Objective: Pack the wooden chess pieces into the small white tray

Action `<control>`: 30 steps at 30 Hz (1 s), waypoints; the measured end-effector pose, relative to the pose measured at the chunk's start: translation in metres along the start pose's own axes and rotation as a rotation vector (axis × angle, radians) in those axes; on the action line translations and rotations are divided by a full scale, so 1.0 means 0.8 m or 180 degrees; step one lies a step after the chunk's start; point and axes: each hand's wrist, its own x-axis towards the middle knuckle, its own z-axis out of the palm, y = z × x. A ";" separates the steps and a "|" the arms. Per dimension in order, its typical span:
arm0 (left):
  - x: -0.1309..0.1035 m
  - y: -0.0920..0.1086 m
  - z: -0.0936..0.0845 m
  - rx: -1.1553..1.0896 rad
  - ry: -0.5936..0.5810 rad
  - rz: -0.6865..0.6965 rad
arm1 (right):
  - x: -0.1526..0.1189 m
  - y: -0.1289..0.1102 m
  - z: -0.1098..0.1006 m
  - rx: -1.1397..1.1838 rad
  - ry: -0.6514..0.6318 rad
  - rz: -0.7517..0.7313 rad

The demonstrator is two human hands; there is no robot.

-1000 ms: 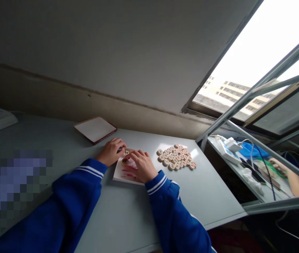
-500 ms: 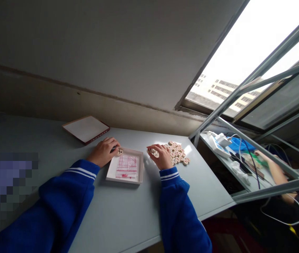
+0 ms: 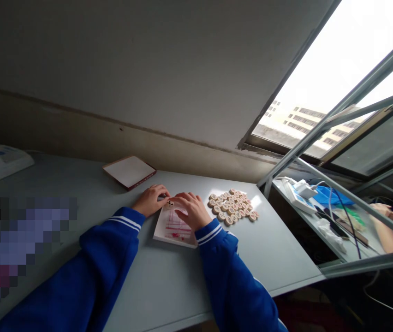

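Observation:
A shallow white box [image 3: 158, 235] sits on the desk, with a folded paper printed in red lines [image 3: 175, 227] inside. At its far left corner is a round wooden Chinese chess piece [image 3: 169, 203] with a black mark. My left hand [image 3: 153, 199] curls around that corner, fingertips closed on this piece. My right hand [image 3: 193, 211] reaches over the box, thumb and fingers apart, fingertips close to the same piece. No piece shows in the right hand. To the right of it lies a cluster of Chinese chess pieces [image 3: 231, 206], with red or dark marks.
Near the wall lies the upturned box lid [image 3: 130, 170]. A white object [image 3: 2, 161] stands at the desk's far left. Metal bars [image 3: 286, 157] rise at the right edge. Beyond them are a power strip [image 3: 298, 196], cables and another person's arm [image 3: 390, 230].
My right hand has moved left from beside the pile to over the box, and the pieces it pinched no longer show in it. My left hand stays at the box corner. The view has shifted.

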 end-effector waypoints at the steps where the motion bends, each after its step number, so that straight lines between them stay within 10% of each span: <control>1: 0.000 -0.001 0.001 -0.0078 -0.0006 -0.0018 | 0.007 -0.010 0.003 -0.0077 -0.0048 -0.0082; 22: -0.028 0.021 -0.013 0.0443 0.0219 -0.0493 | 0.008 -0.022 0.018 0.0023 0.0149 -0.0122; 30: -0.103 0.135 -0.028 -0.1123 0.1390 -0.0466 | 0.003 -0.021 0.021 0.0435 0.0138 -0.0072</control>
